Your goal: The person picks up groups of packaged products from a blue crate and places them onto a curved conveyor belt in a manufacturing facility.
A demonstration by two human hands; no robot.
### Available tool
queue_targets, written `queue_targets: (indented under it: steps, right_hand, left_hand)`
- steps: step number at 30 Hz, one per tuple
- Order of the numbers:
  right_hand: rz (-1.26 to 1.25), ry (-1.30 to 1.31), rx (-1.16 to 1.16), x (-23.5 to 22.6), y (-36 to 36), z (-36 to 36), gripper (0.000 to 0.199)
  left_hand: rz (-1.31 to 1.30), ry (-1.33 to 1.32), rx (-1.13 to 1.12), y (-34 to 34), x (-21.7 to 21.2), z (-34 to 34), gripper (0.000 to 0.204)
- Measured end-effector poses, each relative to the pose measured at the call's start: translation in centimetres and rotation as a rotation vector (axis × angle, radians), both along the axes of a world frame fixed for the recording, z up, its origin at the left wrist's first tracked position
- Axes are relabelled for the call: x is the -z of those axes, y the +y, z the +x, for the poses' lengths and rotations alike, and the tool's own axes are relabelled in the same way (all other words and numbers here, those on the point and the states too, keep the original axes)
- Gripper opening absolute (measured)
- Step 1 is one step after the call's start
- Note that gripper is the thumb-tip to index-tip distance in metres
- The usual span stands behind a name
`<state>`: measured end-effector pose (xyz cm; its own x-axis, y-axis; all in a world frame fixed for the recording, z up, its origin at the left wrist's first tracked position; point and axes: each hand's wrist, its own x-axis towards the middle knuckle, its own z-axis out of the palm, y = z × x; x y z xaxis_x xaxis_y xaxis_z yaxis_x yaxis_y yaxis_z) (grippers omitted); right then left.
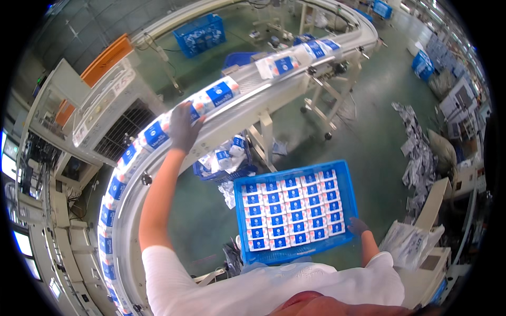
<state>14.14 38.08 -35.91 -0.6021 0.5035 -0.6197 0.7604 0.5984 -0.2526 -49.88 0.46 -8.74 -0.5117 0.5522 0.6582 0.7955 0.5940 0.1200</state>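
Observation:
My left hand [184, 128], in a grey glove, reaches over the curved conveyor [232, 117]. Its fingers and thumb lie around a white-and-blue soft pack [194, 112], which looks like a tissue pack and is partly hidden by the hand. Another such pack [156, 134] is just left of the hand, and one more [219, 94] just right of it. In front of my body stands a blue plastic crate [349, 184] with rows of these packs [296, 216] set closely inside. My right hand [358, 227], also gloved, is at the crate's right rim, fingers bent against it.
Beneath the conveyor stands a dark blue basket [227, 173] of loose packs. A machine with a grille [124, 126] is beyond the belt at left. Conveyor legs [329, 108] stand on the green floor. Silvery wrapping scraps [416, 152] and a clear plastic bag [411, 238] are at right.

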Motion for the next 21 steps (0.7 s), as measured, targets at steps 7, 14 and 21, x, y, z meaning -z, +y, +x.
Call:
queue_targets:
  steps: [7,14,21]
  right_hand:
    - [-0.086,0.016,0.126,2.8,-5.5,8.6,0.038]
    - [-0.352,0.121,0.482,6.6,-12.8,19.1,0.040]
    - [-0.326,-0.316,0.503,7.2,-12.4,22.4,0.050]
  left_hand:
    - [-0.078,0.175,0.244,23.9,-0.7,-3.3,0.076]
    - [-0.390,-0.299,0.115,29.8,-2.1,-7.1,0.096]
    - [0.011,0.147,0.232,22.1,1.3,-1.0,0.048]
